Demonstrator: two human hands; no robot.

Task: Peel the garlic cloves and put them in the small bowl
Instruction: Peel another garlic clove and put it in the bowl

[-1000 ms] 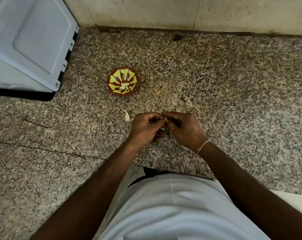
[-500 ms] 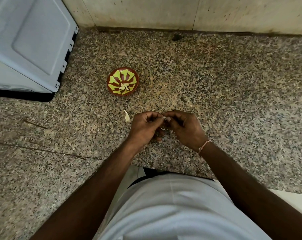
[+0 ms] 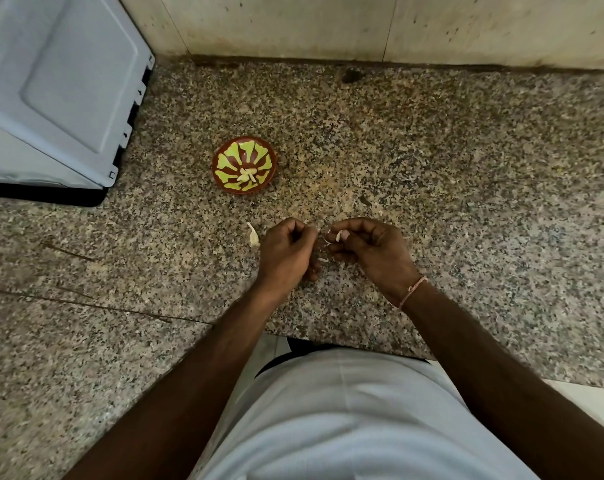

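Note:
A small red-brown bowl (image 3: 224,157) with a yellow-green leaf pattern sits on the granite counter, holding a few peeled garlic cloves (image 3: 246,174). My right hand (image 3: 369,251) pinches a pale garlic clove (image 3: 342,234) between thumb and fingertips, a thin strip of skin hanging from it. My left hand (image 3: 286,252) is just left of it, fingers curled, seemingly pinching a bit of skin at its tips. A whole unpeeled clove (image 3: 253,237) lies on the counter by my left hand. Small bits of peel (image 3: 323,260) lie between my hands.
A light blue-grey appliance (image 3: 58,91) stands at the back left. A tiled wall (image 3: 362,26) runs along the back. A dark speck (image 3: 352,76) lies near the wall. The counter's front edge (image 3: 345,344) is by my body.
My hands, joined on the clove before, have pulled a little apart. The clove stays in my right hand and skin is drawn off toward my left.

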